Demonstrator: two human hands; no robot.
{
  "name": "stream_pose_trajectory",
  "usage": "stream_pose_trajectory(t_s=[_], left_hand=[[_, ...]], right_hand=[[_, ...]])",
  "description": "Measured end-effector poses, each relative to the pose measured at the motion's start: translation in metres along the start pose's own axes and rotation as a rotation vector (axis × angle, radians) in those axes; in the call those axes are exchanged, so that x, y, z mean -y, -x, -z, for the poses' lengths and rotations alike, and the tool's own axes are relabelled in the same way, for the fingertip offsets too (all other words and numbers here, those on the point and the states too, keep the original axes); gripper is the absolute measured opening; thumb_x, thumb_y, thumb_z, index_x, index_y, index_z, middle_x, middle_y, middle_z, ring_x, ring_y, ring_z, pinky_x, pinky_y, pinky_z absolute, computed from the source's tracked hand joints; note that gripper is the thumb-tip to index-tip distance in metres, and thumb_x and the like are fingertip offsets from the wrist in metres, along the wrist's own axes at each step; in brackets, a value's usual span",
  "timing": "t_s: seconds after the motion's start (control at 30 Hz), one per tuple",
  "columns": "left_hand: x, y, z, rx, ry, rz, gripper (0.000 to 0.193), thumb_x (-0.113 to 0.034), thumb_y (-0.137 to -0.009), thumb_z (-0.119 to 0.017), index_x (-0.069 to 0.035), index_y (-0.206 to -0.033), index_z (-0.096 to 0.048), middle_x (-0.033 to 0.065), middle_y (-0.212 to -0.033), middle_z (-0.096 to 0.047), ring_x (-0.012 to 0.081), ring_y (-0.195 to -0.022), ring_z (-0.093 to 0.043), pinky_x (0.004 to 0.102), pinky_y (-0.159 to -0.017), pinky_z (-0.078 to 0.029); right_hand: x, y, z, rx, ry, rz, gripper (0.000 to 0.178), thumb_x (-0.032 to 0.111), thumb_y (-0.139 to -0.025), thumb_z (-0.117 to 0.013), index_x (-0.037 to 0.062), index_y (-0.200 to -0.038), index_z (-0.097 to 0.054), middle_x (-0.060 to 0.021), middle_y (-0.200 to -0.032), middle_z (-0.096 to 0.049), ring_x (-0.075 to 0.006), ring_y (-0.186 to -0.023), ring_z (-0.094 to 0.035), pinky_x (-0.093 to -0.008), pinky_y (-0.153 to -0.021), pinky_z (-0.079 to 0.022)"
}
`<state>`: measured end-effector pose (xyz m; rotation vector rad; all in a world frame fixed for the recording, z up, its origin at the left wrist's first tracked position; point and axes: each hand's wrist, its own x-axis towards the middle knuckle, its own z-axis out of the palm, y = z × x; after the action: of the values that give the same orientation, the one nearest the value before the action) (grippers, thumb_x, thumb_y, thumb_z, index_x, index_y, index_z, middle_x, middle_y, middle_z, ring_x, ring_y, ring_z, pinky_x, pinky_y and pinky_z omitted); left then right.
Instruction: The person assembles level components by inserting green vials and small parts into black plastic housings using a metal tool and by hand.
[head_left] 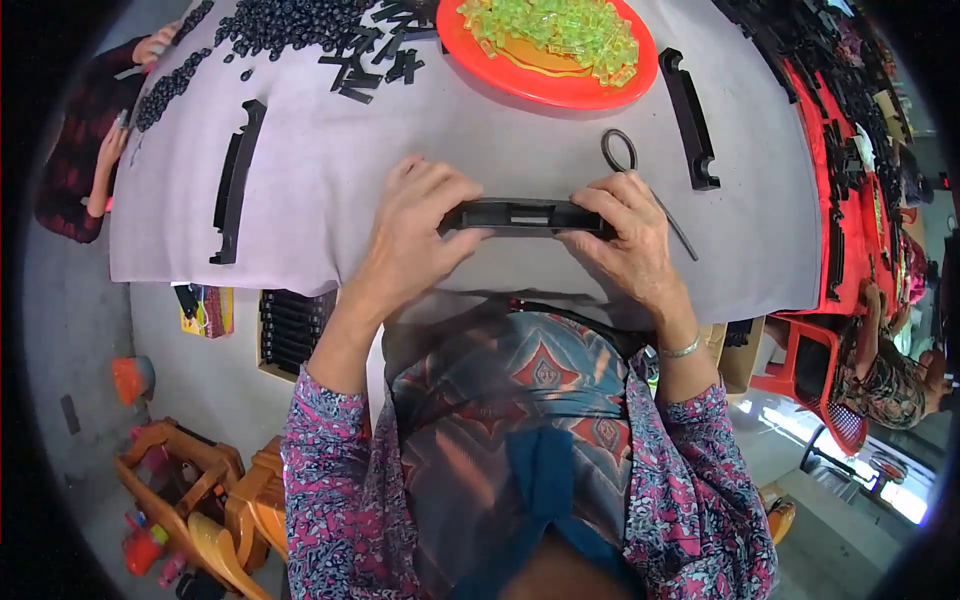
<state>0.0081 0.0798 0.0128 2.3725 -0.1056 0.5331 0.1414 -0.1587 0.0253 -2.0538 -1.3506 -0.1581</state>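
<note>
Between my two hands, a long black plastic housing [530, 214] with a rectangular slot in its middle is held level above the cloth. My left hand [420, 225] pinches its left end, thumb below and fingers above. At the other end, my right hand [630, 230] grips it the same way. A dark metal rod with a looped end [620, 150] lies just behind my right hand and runs on past it. Similar black plastic pieces lie to either side, one at the left [235, 185] and one at the right [690, 120].
A red plate [470, 70] heaped with yellow-green clear plastic bits [555, 30] stands at the back. Small round black parts [285, 25] and black strips [370, 60] are piled beside it. Another person's hands [115, 140] are at the left edge. A box of black pieces [290, 325] stands below the table edge.
</note>
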Motion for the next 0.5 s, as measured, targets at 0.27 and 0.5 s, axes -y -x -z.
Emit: stream_pose_trajectory(t_s=[0.27, 0.5], left_hand=[[-0.016, 0.004, -0.01, -0.427, -0.013, 0.129, 0.078, -0.01, -0.074, -0.084, -0.001, -0.142, -0.046, 0.0199, -0.128, -0.046, 0.0344, -0.11, -0.052, 0.0407, -0.092, -0.046], [-0.058, 0.02, -0.038, -0.093, 0.823, 0.411, 0.078, -0.011, -0.09, -0.072, 0.004, -0.151, -0.026, 0.0191, -0.126, -0.053, 0.0275, -0.115, -0.058, 0.0361, -0.096, -0.05]], right_hand=[[0.023, -0.001, -0.005, -0.186, -0.092, -0.222, 0.034, 0.009, -0.068, -0.086, 0.0024, -0.096, -0.067, -0.0113, -0.086, -0.061, -0.0274, -0.075, -0.059, -0.0368, -0.066, -0.05], [0.049, 0.005, -0.015, -0.237, -0.156, -0.257, 0.033, 0.003, -0.076, -0.078, 0.001, -0.106, -0.063, -0.0144, -0.097, -0.06, -0.0296, -0.083, -0.059, -0.0377, -0.071, -0.05]])
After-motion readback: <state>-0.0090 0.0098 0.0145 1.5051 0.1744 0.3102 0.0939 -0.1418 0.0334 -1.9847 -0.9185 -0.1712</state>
